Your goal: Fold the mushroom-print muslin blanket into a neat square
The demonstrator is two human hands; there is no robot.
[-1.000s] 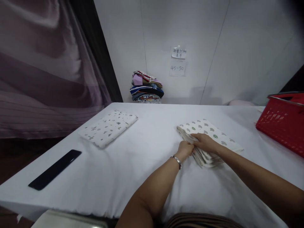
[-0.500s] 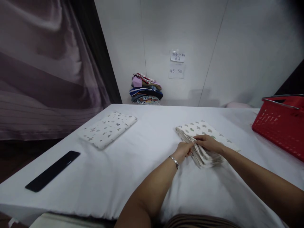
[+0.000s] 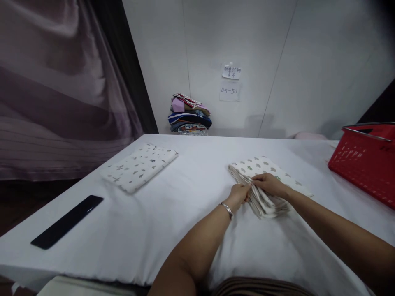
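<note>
A white cloth with grey and green prints point(image 3: 261, 166) lies in folded layers on the right half of the white-covered table point(image 3: 173, 222). My left hand point(image 3: 239, 195) wears a silver bracelet at the wrist and is closed on the near left edge of the layers. On top of the same edge, just to the right, my right hand point(image 3: 269, 183) pinches the layers, its fingertips close to the left ones. Loose folds hang toward me below both hands. Another folded white printed cloth point(image 3: 142, 166) lies flat at the table's left.
A black flat strip point(image 3: 67, 222) lies at the left front. The red basket point(image 3: 364, 160) with a metal handle stands at the right edge. Folded fabrics point(image 3: 189, 115) are stacked beyond the far edge, by the wall with paper signs point(image 3: 230, 90). A curtain point(image 3: 61, 90) hangs at left.
</note>
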